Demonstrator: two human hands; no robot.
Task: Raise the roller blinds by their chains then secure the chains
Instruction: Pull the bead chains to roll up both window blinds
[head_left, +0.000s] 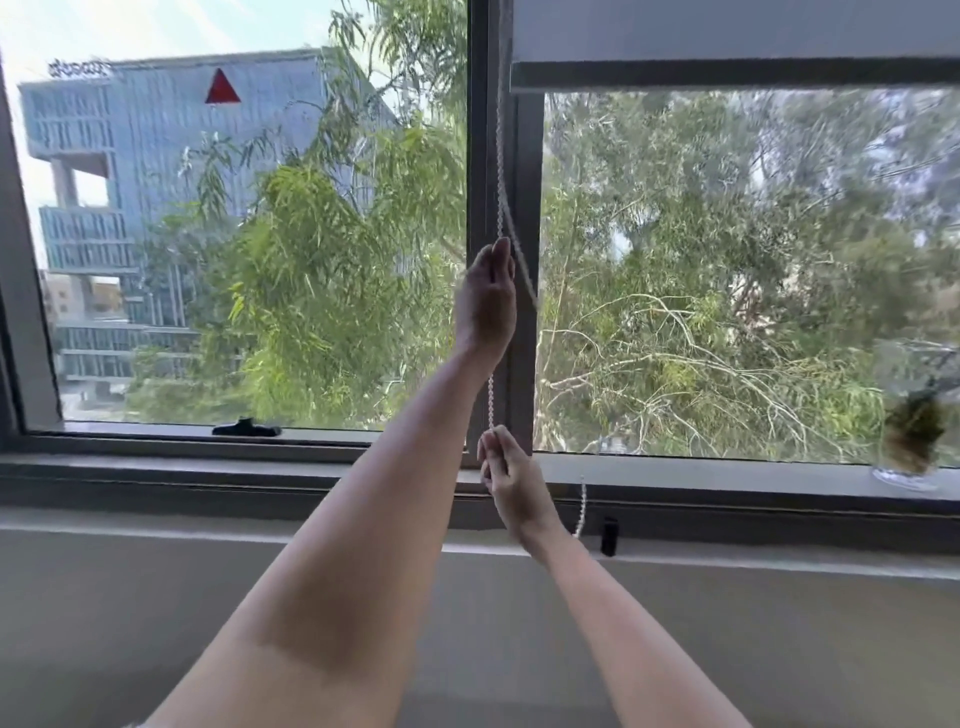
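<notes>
— What was hard to make out?

— A good deal was blurred. The roller blind (727, 31) was cut off by the top edge, so only its lower part and its dark bottom bar showed above the right pane. The bead chain (500, 171) smeared into a pale line against the window frame (480, 130), and the palm side of the left hand (485, 301) faced away.

— And the fingers?

— The left hand was raised high on the chain, fingers pressed together and curled around it. The right hand (511, 480) was lower, near the sill (208, 470), its fingertips pinching the chain.

— How did the chain look?

— White, small-beaded, hanging along the central upright of the frame. One strand ran taut between the two hands; another bowed off to the right above the left hand. Its lower loop appeared behind the right wrist, just beside a small black clip (609, 535) under the sill.

— Anything else?

— A blurred plant in a glass (909, 441) at the far right of the sill.
</notes>
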